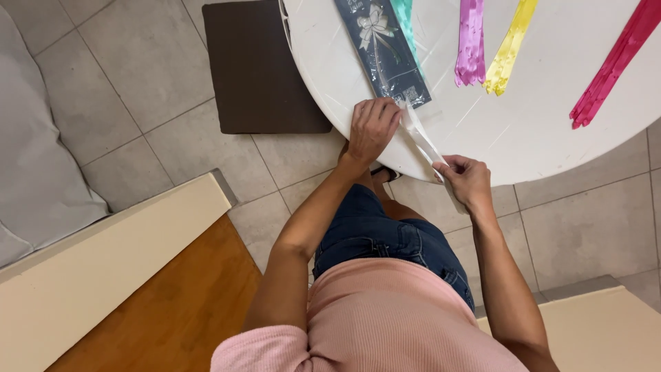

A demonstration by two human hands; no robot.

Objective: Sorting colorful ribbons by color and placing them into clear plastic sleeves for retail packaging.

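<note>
Two hands on one white ribbon, mid-frame at table edge. Ribbon slants upper-left to lower-right. Left hand pinches top end, right hand pinches bottom end.

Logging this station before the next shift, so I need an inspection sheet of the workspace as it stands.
Surface: round white table, scuffed.
Job's things: white ribbon stretched between both hands; dark packet at the table edge.
Clutter: teal ribbon, pink ribbon, yellow ribbon, magenta ribbon lying apart.
Grips: left hand presses the packet's end; right hand pinches the white ribbon.
Cables: nothing seen.
Surroundings: tiled floor, brown mat, grey cushion.
</note>
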